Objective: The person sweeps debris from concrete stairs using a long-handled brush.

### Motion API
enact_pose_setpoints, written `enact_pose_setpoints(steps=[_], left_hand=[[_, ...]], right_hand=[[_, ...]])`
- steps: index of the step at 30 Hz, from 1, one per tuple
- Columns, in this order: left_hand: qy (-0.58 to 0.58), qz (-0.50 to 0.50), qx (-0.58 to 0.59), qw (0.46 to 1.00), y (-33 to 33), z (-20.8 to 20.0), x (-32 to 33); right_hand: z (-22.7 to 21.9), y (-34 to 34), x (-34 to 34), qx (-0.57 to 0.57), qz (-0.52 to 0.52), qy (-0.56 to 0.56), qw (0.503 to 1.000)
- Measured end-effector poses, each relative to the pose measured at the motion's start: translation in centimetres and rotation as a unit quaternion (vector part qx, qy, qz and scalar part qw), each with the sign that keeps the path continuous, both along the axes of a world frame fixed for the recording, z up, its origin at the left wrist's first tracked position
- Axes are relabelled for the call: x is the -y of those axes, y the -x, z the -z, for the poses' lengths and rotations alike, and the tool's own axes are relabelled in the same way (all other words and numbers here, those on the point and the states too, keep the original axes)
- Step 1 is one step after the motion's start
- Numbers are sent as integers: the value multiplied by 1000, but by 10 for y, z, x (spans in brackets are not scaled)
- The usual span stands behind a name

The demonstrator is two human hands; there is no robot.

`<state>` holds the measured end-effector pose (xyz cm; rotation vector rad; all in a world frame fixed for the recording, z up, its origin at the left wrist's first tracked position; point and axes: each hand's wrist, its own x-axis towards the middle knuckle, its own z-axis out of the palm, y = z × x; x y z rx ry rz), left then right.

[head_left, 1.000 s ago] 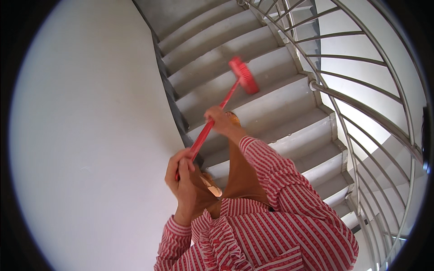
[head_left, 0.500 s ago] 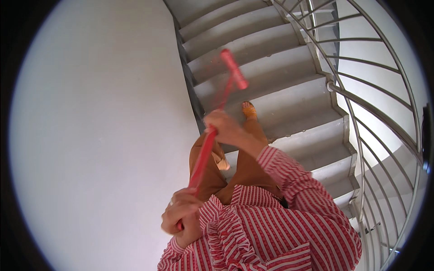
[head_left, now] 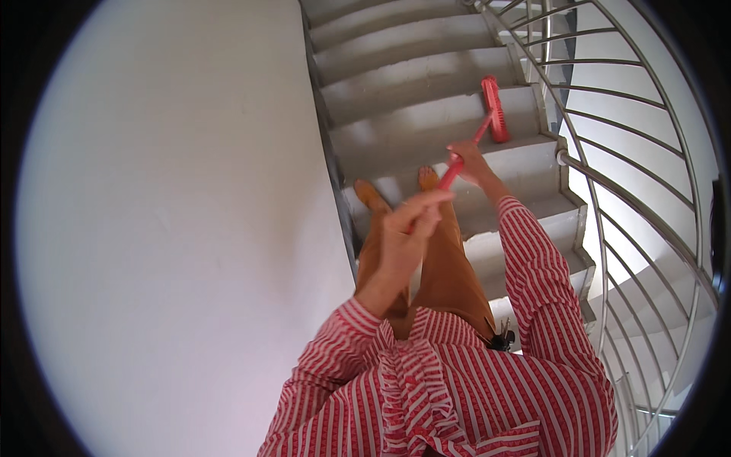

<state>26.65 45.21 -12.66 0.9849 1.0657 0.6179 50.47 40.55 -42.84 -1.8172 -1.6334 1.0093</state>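
Note:
A red broom [head_left: 495, 110] lies across my front, its long narrow head over a grey step near the railing side. My right hand [head_left: 471, 161] is closed around the handle, a short way from the head. Lower down, toward the handle's end, my left hand [head_left: 410, 225] wraps the same handle, some of its fingers pointing along toward the right. The handle slants from my left hand up and right to the head. Whether the bristles touch the step I cannot tell.
Grey stairs [head_left: 415, 76] curve upward ahead of me, and my feet in yellow-orange shoes stand on one step. A white wall [head_left: 175, 213] runs along the left. On the right bends a metal railing [head_left: 636, 206] with several bars.
The broom head has swung right, from mid-step to near the railing. Both hands have moved up and right with the handle. My left foot has come up beside the right one.

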Motion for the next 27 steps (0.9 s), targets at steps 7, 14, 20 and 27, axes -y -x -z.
enact_pose_setpoints(steps=[7,14,20,27], left_hand=[[-41,-36,-126,991,116,-80,-57],[-122,-3,-227,966,148,-131,-69],[-185,33,-217,958,138,-134,-56],[-244,56,-105,962,142,-137,-23]], right_hand=[[-31,199,-45,-126,-35,-114,985],[-86,313,-80,-267,-12,-71,961],[-99,316,-75,-328,16,-68,942],[-133,266,-48,-307,-101,56,945]])
